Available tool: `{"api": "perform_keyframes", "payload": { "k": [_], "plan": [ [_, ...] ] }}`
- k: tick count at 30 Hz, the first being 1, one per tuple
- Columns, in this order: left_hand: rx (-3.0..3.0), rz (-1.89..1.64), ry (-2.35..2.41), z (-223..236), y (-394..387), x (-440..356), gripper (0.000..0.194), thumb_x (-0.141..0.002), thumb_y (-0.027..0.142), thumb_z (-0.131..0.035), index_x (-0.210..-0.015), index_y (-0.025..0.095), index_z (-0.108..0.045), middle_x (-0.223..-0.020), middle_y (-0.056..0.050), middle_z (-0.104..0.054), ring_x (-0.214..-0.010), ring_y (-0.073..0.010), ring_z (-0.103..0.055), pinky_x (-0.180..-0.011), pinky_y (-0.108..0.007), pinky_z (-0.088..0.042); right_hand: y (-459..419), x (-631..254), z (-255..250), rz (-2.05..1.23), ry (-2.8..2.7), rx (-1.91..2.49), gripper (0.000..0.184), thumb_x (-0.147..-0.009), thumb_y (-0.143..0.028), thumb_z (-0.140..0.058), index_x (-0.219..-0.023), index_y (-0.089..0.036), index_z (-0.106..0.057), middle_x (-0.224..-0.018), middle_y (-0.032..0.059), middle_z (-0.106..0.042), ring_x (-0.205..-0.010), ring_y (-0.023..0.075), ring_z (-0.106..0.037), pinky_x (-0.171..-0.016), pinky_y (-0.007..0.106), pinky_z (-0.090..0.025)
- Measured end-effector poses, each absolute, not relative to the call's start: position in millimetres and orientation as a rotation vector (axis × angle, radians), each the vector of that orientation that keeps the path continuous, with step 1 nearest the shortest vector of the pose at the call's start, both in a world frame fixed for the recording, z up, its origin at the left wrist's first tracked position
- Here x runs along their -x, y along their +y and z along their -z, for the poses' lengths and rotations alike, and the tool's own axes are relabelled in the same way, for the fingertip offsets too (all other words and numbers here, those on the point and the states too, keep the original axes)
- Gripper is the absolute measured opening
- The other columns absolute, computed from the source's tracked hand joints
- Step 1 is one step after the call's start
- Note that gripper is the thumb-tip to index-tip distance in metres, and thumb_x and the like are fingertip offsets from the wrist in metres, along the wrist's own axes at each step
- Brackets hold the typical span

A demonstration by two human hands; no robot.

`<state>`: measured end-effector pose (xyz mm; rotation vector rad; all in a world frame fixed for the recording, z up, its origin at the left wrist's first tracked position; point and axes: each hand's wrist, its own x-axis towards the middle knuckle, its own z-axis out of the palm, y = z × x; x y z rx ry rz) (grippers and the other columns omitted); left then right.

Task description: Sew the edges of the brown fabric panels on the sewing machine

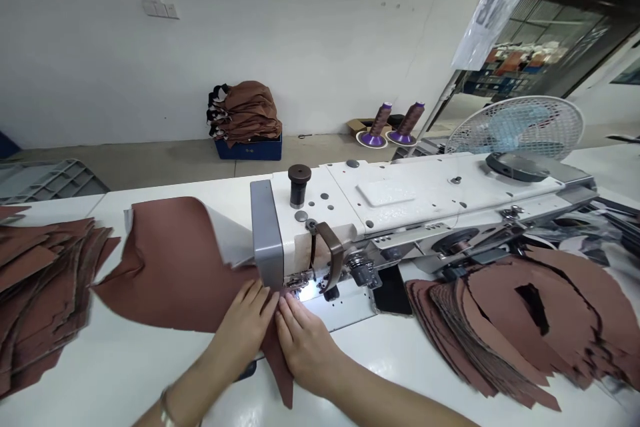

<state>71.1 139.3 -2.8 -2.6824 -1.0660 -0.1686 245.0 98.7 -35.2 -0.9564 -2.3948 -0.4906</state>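
Observation:
A brown leather-like panel [175,267] with a pale underside lies on the white table, running under the head of a sewing machine [320,207]. My left hand [247,317] is on the panel just left of the needle area, fingers together and bent down onto it. My right hand [307,343] grips the panel's edge close by, fingertips almost touching the left ones; its thumb is hidden. A narrow tail of brown material [277,363] hangs between the two hands. The machine's lamp lights the presser foot [299,282], whose contact with the panel is partly covered.
Stacked brown cut pieces [45,300] lie at left, and another stack [500,320] at right. Beside the machine bed is a dark flat object [393,290]. Two thread cones [381,120], a fan [520,123] and a loaded blue crate [250,149] stand behind.

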Motion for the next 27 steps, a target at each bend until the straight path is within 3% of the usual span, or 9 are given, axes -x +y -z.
{"api": "perform_keyframes", "payload": {
  "k": [3, 6, 9, 15, 19, 23, 25, 27],
  "plan": [
    [2.532, 0.144, -1.197, 22.8, 98.8, -54.0, 0.048, -0.077, 0.002, -0.041, -0.117, 0.016, -0.063, -0.117, -0.017, -0.064, -0.104, -0.0307, -0.06, -0.082, -0.045, -0.051, 99.1, -245.1, 37.3, 0.475, -2.439, 0.969, 0.034, -0.084, -0.008, -0.043, -0.11, 0.006, -0.06, -0.118, 0.0291, -0.059, -0.12, 0.0337, -0.052, -0.099, 0.052, -0.048],
    [2.403, 0.036, -1.348, 33.7, 68.6, -50.1, 0.05, -0.077, 0.004, -0.043, -0.123, 0.017, -0.06, -0.107, -0.023, -0.065, -0.082, -0.0299, -0.065, -0.064, -0.041, -0.053, 99.3, -243.2, 38.8, 0.511, -2.403, 0.951, 0.033, -0.084, -0.009, -0.044, -0.108, 0.004, -0.062, -0.116, 0.0274, -0.061, -0.117, 0.0337, -0.054, -0.096, 0.05, -0.05],
    [2.282, 0.013, -1.44, 36.7, 67.3, -56.9, 0.054, -0.076, 0.003, -0.048, -0.126, 0.02, -0.058, -0.097, -0.023, -0.067, -0.078, -0.0303, -0.066, -0.059, -0.038, -0.054, 100.8, -239.4, 39.4, 0.55, -2.312, 0.921, 0.031, -0.086, -0.011, -0.043, -0.104, 0.002, -0.065, -0.111, 0.0231, -0.065, -0.111, 0.0331, -0.059, -0.09, 0.046, -0.054],
    [2.253, 0.084, -1.429, 9.9, 150.4, -59.5, 0.045, -0.076, -0.003, -0.042, -0.114, 0.009, -0.065, -0.098, -0.023, -0.068, -0.093, -0.0302, -0.067, -0.077, -0.039, -0.056, 108.7, -235.5, 31.5, 0.556, -2.296, 0.787, 0.037, -0.093, -0.013, -0.033, -0.105, -0.002, -0.065, -0.111, 0.0162, -0.067, -0.107, 0.0271, -0.062, -0.087, 0.035, -0.057],
    [2.319, 0.118, -1.342, -28.7, 207.6, -60.4, 0.053, -0.083, -0.002, -0.028, -0.128, 0.011, -0.054, -0.13, -0.023, -0.054, -0.119, -0.0327, -0.053, -0.096, -0.049, -0.048, 114.3, -236.5, 28.2, 0.564, -2.244, 0.733, 0.038, -0.094, -0.008, -0.027, -0.096, -0.006, -0.065, -0.097, 0.0148, -0.07, -0.096, 0.0238, -0.066, -0.082, 0.033, -0.058],
    [2.284, 0.184, -1.37, -60.1, 208.4, -36.2, 0.063, -0.08, -0.007, -0.023, -0.135, 0.014, -0.044, -0.136, -0.016, -0.051, -0.128, -0.0347, -0.044, -0.099, -0.059, -0.042, 117.2, -235.1, 32.9, 0.587, -2.143, 0.718, 0.036, -0.095, -0.008, -0.028, -0.086, -0.009, -0.064, -0.086, 0.0121, -0.072, -0.085, 0.0204, -0.068, -0.074, 0.028, -0.059],
    [2.238, 0.315, -1.38, -74.5, 190.5, 3.6, 0.055, -0.083, -0.001, -0.029, -0.132, 0.016, -0.047, -0.133, -0.012, -0.055, -0.128, -0.0335, -0.043, -0.1, -0.059, -0.04, 116.7, -234.4, 34.8, 0.6, -2.137, 0.725, 0.035, -0.095, -0.009, -0.03, -0.084, -0.01, -0.063, -0.086, 0.012, -0.072, -0.085, 0.021, -0.069, -0.074, 0.029, -0.059],
    [2.072, 0.487, -1.414, -90.5, 167.4, 62.3, 0.04, -0.091, 0.015, -0.035, -0.128, 0.011, -0.048, -0.131, -0.019, -0.054, -0.127, -0.0359, -0.044, -0.101, -0.061, -0.036, 115.1, -234.6, 35.3, 0.607, -2.162, 0.74, 0.031, -0.096, -0.014, -0.034, -0.085, -0.01, -0.063, -0.089, 0.0127, -0.072, -0.087, 0.0225, -0.068, -0.075, 0.031, -0.059]
  ]
}}
